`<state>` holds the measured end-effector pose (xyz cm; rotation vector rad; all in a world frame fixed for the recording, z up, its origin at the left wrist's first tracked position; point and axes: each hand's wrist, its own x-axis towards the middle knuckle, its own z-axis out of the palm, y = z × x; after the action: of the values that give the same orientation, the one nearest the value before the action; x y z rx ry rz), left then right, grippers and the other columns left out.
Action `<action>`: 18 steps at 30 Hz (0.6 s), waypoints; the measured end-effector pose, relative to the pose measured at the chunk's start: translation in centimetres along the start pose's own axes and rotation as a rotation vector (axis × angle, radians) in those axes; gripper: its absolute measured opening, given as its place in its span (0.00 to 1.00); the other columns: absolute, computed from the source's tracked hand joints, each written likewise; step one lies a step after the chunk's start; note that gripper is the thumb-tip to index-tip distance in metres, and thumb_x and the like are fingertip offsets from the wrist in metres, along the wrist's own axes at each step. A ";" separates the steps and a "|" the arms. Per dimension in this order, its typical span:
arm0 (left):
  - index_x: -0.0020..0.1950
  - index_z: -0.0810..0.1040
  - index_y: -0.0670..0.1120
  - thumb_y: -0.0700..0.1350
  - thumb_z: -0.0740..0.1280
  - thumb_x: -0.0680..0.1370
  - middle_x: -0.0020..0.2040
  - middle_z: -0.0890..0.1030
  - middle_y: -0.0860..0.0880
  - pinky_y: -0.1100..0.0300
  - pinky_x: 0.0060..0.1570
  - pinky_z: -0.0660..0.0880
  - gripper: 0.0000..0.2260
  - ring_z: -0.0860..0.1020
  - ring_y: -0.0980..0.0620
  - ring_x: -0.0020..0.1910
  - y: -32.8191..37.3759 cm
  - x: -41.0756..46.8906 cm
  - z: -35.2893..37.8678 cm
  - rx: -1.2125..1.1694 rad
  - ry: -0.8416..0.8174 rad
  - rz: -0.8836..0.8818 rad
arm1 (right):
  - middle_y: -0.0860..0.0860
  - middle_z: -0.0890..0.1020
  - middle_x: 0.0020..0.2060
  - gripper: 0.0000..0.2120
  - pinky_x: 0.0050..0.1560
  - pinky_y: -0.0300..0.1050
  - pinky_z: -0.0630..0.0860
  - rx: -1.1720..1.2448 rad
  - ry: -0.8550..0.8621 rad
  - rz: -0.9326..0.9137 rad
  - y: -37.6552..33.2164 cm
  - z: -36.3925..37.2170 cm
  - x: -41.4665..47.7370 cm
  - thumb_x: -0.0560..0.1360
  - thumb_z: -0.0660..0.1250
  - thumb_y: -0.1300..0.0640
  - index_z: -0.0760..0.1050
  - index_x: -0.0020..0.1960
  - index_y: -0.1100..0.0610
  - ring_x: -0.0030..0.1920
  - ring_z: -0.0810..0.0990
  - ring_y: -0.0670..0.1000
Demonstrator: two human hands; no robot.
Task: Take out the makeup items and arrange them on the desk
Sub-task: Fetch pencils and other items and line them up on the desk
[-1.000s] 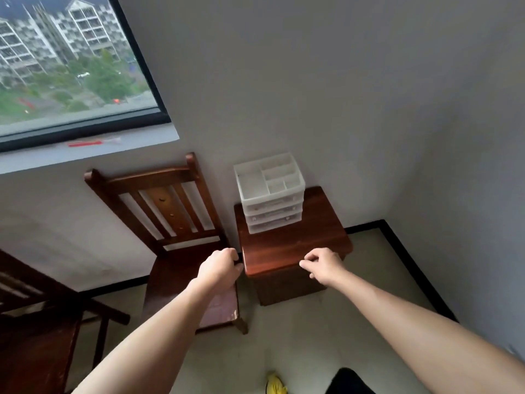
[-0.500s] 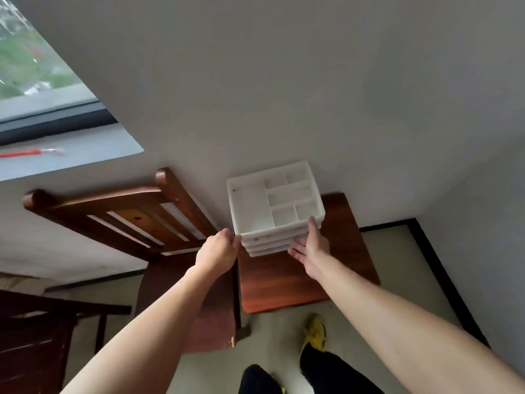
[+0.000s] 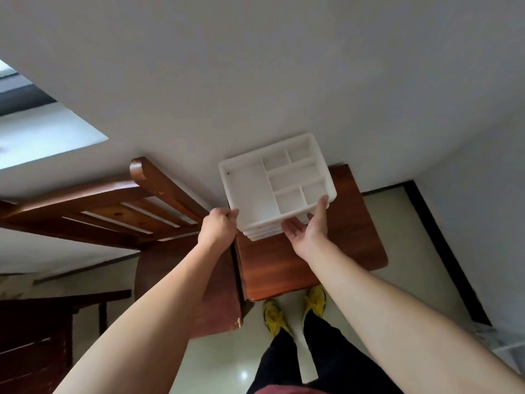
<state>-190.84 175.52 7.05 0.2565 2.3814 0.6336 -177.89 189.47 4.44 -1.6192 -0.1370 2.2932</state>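
Note:
A white plastic organizer [image 3: 250, 189] with drawers stands at the back of a small brown wooden table [image 3: 298, 260], against the wall. Its open top tray has several compartments, and all look bare. No makeup items show. My left hand [image 3: 217, 227] grips the organizer's front left corner with curled fingers. My right hand [image 3: 308, 228] lies palm up against the front of the drawers. Its fingers are straight and its thumb points up to the tray's front right corner. What the drawers hold is hidden.
A brown wooden chair [image 3: 113, 206] stands right beside the table on the left. Dark wooden furniture [image 3: 34, 336] fills the lower left. A window sill [image 3: 42, 135] is at upper left. My yellow shoes [image 3: 272, 317] stand on the pale floor at the table's front edge.
I have stepped closer and the view tilts down. Both hands rose from the table's front edge to the organizer; the left now grips its corner, the right lies on the drawer fronts.

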 end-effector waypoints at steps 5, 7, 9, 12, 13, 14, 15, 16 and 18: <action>0.41 0.79 0.49 0.56 0.58 0.78 0.38 0.83 0.46 0.43 0.44 0.81 0.16 0.81 0.40 0.42 -0.3 0.4 -0.2 -0.008 -0.031 0.009 | 0.63 0.78 0.55 0.36 0.57 0.56 0.79 -0.004 -0.012 -0.015 -0.1 -0.4 -0.5 0.71 0.61 0.27 0.68 0.64 0.55 0.55 0.80 0.61; 0.41 0.79 0.49 0.55 0.58 0.79 0.37 0.83 0.46 0.43 0.43 0.81 0.16 0.81 0.41 0.40 -0.2 0.3 -0.2 -0.012 -0.031 0.020 | 0.63 0.79 0.55 0.34 0.54 0.56 0.79 0.011 -0.002 -0.009 0.1 -0.7 -0.7 0.73 0.59 0.28 0.68 0.64 0.55 0.54 0.80 0.61; 0.41 0.79 0.48 0.54 0.58 0.80 0.37 0.83 0.46 0.44 0.42 0.81 0.16 0.81 0.42 0.39 -0.1 0.2 -0.2 -0.012 -0.030 0.028 | 0.62 0.79 0.53 0.32 0.53 0.55 0.79 0.022 0.016 -0.012 0.5 -0.7 -0.8 0.76 0.58 0.31 0.68 0.65 0.55 0.53 0.80 0.61; 0.41 0.79 0.46 0.53 0.58 0.81 0.38 0.82 0.44 0.44 0.43 0.81 0.16 0.81 0.42 0.39 0.1 0.4 0.0 -0.037 -0.017 0.018 | 0.61 0.78 0.51 0.29 0.55 0.54 0.78 0.057 0.047 -0.021 0.8 -0.6 -0.6 0.77 0.59 0.34 0.68 0.66 0.56 0.52 0.80 0.59; 0.42 0.79 0.46 0.53 0.59 0.81 0.39 0.82 0.44 0.44 0.43 0.81 0.16 0.81 0.42 0.40 0.1 0.4 0.1 -0.050 -0.014 0.014 | 0.60 0.78 0.51 0.29 0.55 0.53 0.78 0.065 0.057 -0.023 1.0 -0.7 -0.6 0.77 0.59 0.33 0.69 0.66 0.56 0.52 0.79 0.58; 0.42 0.79 0.46 0.53 0.59 0.81 0.39 0.82 0.43 0.44 0.43 0.81 0.15 0.81 0.41 0.40 0.2 0.3 0.2 -0.062 -0.009 0.012 | 0.60 0.78 0.52 0.30 0.55 0.52 0.78 0.071 0.065 -0.025 1.2 -0.9 -0.6 0.77 0.59 0.33 0.69 0.66 0.56 0.52 0.79 0.58; 0.42 0.79 0.46 0.52 0.59 0.81 0.40 0.82 0.42 0.44 0.44 0.81 0.15 0.81 0.41 0.41 0.2 0.3 0.3 -0.071 -0.003 0.009 | 0.60 0.78 0.54 0.31 0.54 0.51 0.78 0.075 0.070 -0.026 1.4 -1.2 -0.6 0.76 0.59 0.32 0.70 0.65 0.56 0.52 0.79 0.58; 0.43 0.78 0.46 0.52 0.59 0.81 0.41 0.82 0.42 0.44 0.44 0.81 0.14 0.81 0.40 0.42 0.2 0.3 0.4 -0.078 0.002 0.008 | 0.60 0.78 0.55 0.32 0.53 0.51 0.78 0.080 0.074 -0.029 1.7 -1.6 -0.6 0.75 0.60 0.31 0.70 0.65 0.56 0.53 0.79 0.58; 0.43 0.78 0.46 0.52 0.59 0.81 0.41 0.82 0.42 0.44 0.44 0.81 0.15 0.81 0.40 0.42 0.0 0.4 0.5 -0.083 0.010 0.009 | 0.60 0.78 0.56 0.32 0.49 0.50 0.78 0.077 0.083 -0.044 2.3 -2.4 -0.9 0.74 0.61 0.30 0.71 0.64 0.55 0.52 0.79 0.58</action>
<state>-190.80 175.87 6.56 0.2292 2.3579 0.7378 -175.89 186.80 3.84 -1.6533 -0.0633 2.1680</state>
